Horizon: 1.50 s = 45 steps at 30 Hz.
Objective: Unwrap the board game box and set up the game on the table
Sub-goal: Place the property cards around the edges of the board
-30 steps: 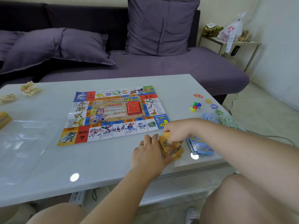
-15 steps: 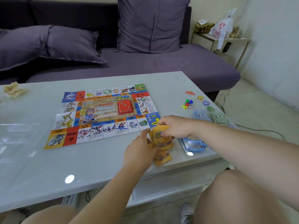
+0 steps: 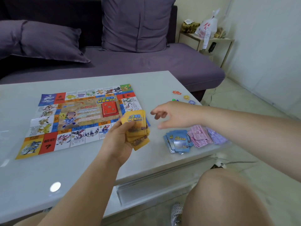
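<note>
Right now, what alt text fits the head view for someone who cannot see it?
The left hand grips a fanned stack of yellow cards above the table, while the right hand hovers open and empty beside it. The game board lies unfolded with a red deck on it; blue cards and paper money lie to the right.

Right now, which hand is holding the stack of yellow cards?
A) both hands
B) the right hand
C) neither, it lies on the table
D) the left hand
D: the left hand grips the yellow cards, while the right hand hovers open beside them, touching nothing.
</note>
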Motion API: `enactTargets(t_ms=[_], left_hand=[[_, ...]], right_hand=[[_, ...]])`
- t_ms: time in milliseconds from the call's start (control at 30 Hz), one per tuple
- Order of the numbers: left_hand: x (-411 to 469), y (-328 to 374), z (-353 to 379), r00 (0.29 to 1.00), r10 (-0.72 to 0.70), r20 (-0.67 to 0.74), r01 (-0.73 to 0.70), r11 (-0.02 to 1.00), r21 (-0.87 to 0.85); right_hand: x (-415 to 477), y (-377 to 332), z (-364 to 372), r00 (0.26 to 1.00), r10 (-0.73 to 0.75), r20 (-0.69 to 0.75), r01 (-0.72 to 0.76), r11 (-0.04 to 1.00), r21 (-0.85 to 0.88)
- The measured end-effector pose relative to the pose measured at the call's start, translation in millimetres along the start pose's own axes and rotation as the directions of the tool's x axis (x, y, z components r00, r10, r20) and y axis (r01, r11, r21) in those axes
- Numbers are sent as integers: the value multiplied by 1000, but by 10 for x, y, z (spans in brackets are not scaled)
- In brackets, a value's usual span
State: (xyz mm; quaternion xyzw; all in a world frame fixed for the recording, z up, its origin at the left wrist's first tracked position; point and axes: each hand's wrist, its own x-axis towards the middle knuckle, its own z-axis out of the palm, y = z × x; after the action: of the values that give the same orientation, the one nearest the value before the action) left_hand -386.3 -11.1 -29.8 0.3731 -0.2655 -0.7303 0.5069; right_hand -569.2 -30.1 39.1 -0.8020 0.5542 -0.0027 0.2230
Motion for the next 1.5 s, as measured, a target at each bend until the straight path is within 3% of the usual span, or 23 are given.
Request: enactTargets(t_ms=[67,167,300,500,633,933,1100,1500], left_hand=[[33,15,-27,999,-17,-35,16,1000,-24],[63,4,-52,998,-26,-58,26,1000,-13],[99,-43,-69,994,-34,-99,34,999,-2],[100,-66,-96,992,-47,-118,50,999,20],[95,-41,-106,992,-39,-118,40,999,9],[23,57,-166,987,-66,-144,55,995,-81],[-85,144,-283,986,-39,-163,28,997,-69],[-539,266,-508,979,-27,-204,6,995,-104]], right_hand=[[-106,172,34,987,110,116,-80,969,-233],[-201,320,162,948,270,169,-168,874,-456],[-164,399,269,929,345,136,-237,833,-500],[-74,231,342,959,271,81,-182,811,-557],[-18,201,377,951,298,76,-223,839,-496],[-54,75,366,960,264,90,-243,951,-191],[-111,-14,375,886,445,127,-425,891,-160],[-37,-302,558,828,526,194,-513,850,-116]])
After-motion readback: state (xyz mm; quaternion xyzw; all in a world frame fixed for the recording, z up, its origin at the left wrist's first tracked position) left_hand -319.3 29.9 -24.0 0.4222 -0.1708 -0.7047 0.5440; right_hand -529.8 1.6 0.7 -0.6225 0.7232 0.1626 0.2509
